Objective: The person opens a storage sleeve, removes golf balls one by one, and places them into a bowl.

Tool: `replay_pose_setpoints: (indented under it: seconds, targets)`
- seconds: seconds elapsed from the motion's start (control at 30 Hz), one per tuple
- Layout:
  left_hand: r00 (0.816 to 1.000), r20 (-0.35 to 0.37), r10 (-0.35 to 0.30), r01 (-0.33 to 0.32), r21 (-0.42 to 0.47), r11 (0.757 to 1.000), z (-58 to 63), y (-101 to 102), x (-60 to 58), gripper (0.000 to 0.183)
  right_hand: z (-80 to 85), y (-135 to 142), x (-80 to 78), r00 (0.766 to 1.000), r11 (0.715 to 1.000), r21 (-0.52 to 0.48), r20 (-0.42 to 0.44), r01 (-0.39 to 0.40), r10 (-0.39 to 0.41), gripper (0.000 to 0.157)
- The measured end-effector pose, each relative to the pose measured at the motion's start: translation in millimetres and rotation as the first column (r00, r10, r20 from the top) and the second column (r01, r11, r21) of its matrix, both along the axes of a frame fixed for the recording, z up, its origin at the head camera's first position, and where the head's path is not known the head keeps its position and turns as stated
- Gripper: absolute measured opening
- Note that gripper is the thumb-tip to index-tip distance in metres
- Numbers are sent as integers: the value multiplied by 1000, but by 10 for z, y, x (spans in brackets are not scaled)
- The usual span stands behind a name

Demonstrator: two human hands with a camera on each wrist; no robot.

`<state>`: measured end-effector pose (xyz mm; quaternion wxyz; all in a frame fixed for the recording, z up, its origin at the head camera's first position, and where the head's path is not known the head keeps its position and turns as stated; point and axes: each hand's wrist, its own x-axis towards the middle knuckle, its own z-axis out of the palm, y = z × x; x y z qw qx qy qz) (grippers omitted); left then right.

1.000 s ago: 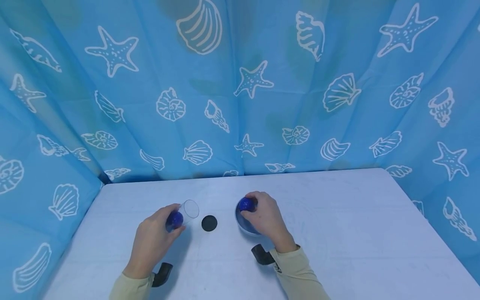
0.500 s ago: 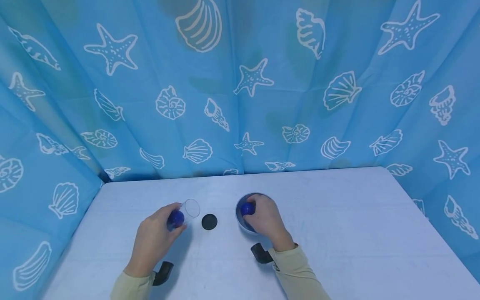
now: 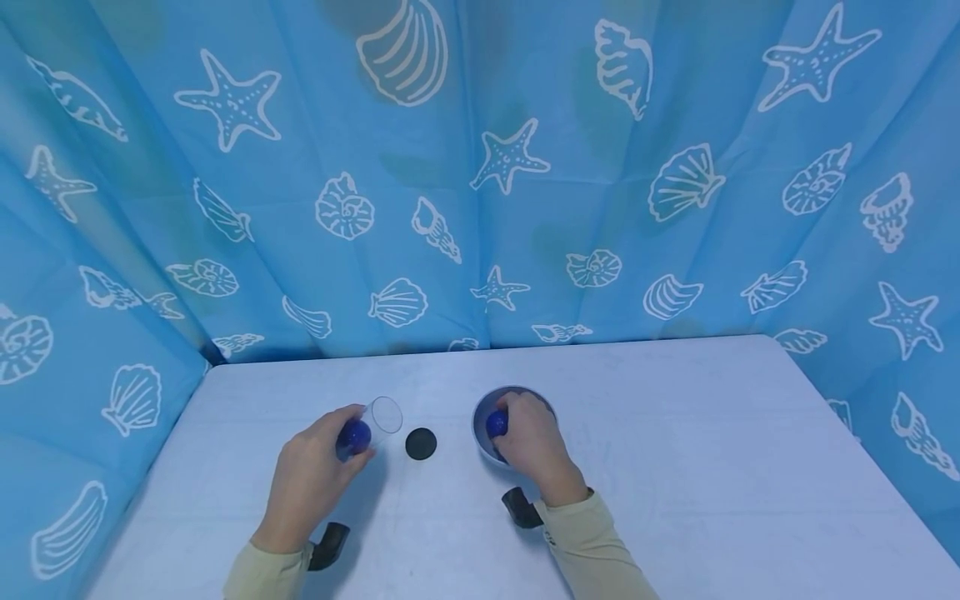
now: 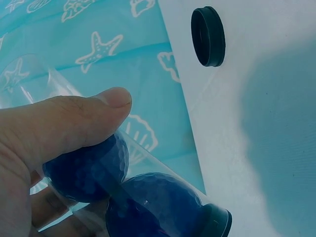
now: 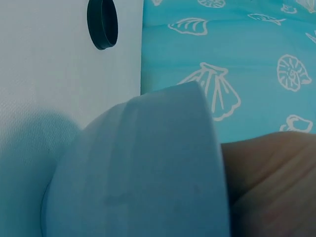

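Observation:
My left hand (image 3: 311, 471) grips a clear plastic tube (image 3: 385, 415), tilted with its open end up and to the right. Inside it, the left wrist view shows two blue dimpled golf balls (image 4: 158, 207), one against the dark cap (image 4: 219, 220) at the lower end. My right hand (image 3: 531, 437) reaches down into a grey-blue bowl (image 3: 480, 442), thumb and fingers pinching another blue golf ball (image 3: 497, 423). In the right wrist view the bowl's wall (image 5: 143, 168) hides the ball and the fingertips.
A round black lid (image 3: 421, 444) lies on the white table (image 3: 675, 467) between tube and bowl. Blue curtains (image 3: 420, 167) with shell prints enclose the back and sides. Dark wrist-camera mounts (image 3: 328, 546) stick out from both sleeves.
My right hand has lowered the golf ball from the bowl's rim down into the bowl. My left hand and the tube have hardly moved.

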<state>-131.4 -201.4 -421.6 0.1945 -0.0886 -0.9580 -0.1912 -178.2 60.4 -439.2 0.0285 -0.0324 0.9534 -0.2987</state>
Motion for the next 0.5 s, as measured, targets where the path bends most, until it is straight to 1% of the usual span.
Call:
replay_pose_setpoints:
  seconds: [0.2, 0.5]
  targets:
    - [1000, -2, 5, -5, -7, 1000, -2, -5, 4, 59, 14, -4, 8, 1000, 1000, -1, 19, 0, 0, 47]
    - [1000, 15, 18, -18, -9, 1000, 11, -1, 4, 60, 39, -10, 8, 1000, 1000, -19, 10, -2, 2, 51]
